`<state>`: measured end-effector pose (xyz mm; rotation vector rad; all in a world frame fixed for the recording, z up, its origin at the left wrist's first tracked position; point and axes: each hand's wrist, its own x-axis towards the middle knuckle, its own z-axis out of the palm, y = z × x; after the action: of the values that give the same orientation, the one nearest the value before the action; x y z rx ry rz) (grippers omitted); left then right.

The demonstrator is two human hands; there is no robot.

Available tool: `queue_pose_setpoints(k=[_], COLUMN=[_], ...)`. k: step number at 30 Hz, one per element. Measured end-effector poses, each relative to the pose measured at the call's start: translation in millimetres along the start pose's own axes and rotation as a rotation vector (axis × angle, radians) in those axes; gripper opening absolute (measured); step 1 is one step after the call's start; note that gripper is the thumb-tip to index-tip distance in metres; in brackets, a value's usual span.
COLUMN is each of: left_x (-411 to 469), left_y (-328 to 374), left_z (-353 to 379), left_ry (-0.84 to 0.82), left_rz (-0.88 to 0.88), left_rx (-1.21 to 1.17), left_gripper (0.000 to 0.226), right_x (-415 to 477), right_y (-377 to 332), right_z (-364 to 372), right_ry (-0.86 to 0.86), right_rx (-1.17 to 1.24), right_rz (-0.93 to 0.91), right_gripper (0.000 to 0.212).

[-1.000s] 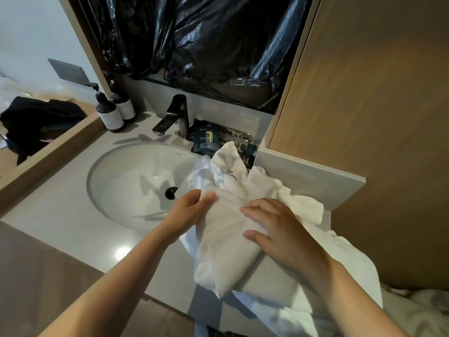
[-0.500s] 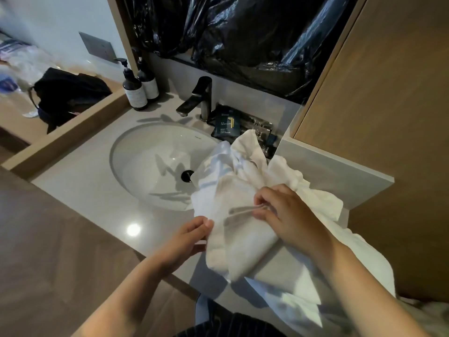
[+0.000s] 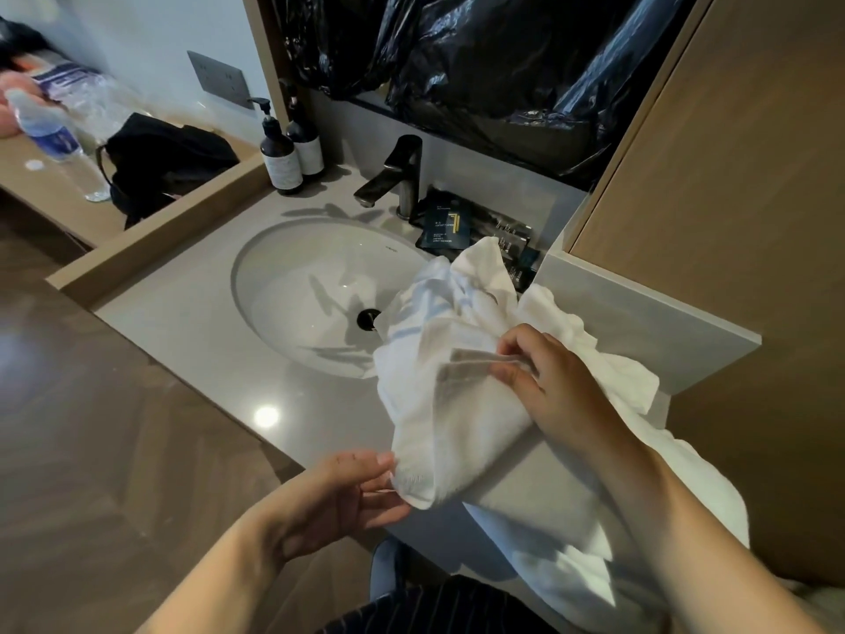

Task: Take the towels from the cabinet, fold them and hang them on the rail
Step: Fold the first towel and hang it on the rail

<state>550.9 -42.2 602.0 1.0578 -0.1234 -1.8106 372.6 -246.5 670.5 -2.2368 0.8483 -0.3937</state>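
Crumpled white cloth towel (image 3: pixel 462 404) right of oval white sink (image 3: pixel 292 286): right hand (image 3: pixel 548 382) pinches upper fold; left hand (image 3: pixel 338 496) thumb-and-fingers pinch bottom corner.

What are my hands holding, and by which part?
The right hand pinches a fold of the white towel near its middle; the left hand touches its lower corner, grip unclear.

Towel (image 3: pixel 457 404) white; sink (image 3: pixel 292 286) white; counter (image 3: pixel 183 322) gry; tap (image 3: pixel 402 171) + plastic sheet (image 3: pixel 480 61) blk; cabinet (image 3: pixel 731 176) tan.
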Motion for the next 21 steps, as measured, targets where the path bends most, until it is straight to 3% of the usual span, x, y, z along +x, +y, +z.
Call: queue_pose_setpoints(k=[7,11,13,16,18,21], left_x=[-0.7,-7.1,-14.4,-23.6,-22.1,-16.3], left_y=[3.5,2.7,-1.5,-13.0,-22.1,-24.8], left_z=[21.6,26.1,24.0,23.4,25.8,31.0], left_ry=[0.296,0.43,0.36,0.245,0.356,0.52], left_rz=[0.027,0.215,0.357,0.425,0.499,0.69], left_rx=[0.018,0.104,0.128,0.417,0.682,0.883], left_gripper=[0.016,0.037,0.041,0.043,0.048,0.016], right_x=[1.3,2.3,3.0,6.6,11.3,20.3], right_y=[-0.9,-0.5,1.4,4.1,4.9,4.2], right_z=[0.4,0.0,0.9,4.1,6.6,10.5], right_ry=[0.01,0.049,0.065,0.092,0.113,0.092], right_rx=[0.007,0.035,0.053,0.066,0.056,-0.009], right_rz=[-0.013,-0.037,-0.032,-0.021,-0.025,-0.039], right_gripper=[0.012,0.011,0.012,0.013,0.012,0.014])
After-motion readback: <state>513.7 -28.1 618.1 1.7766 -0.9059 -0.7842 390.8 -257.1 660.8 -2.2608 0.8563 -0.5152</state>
